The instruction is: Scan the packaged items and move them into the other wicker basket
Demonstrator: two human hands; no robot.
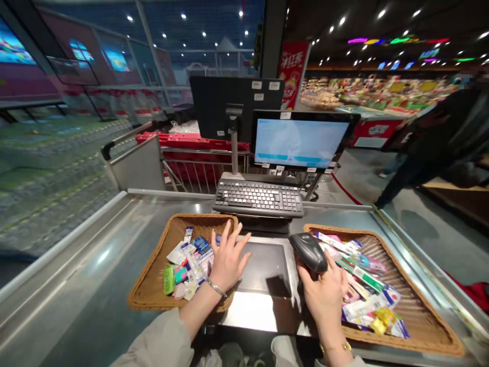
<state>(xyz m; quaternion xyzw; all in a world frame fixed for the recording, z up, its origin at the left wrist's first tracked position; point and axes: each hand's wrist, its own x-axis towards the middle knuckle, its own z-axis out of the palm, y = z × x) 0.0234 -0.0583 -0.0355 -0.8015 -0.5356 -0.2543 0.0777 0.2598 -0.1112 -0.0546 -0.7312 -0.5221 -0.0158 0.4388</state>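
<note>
Nearest to us, our right hand (pixel 324 298) closes around a black, rounded plastic handheld barcode scanner (pixel 308 252), its head tilted upward. Our left hand (pixel 228 260) is open with wide fingers, just over small printed packets (pixel 190 265) in a woven brown wicker tray (pixel 147 300) left of the flat dark glass plate (pixel 265 267). A second wicker tray (pixel 422 326), full of packets (pixel 367 293), lies right of the plate, so both stay within reach. Beyond the plate stand a grey keyboard (pixel 259 199) and a lit flat screen (pixel 298 142).
</note>
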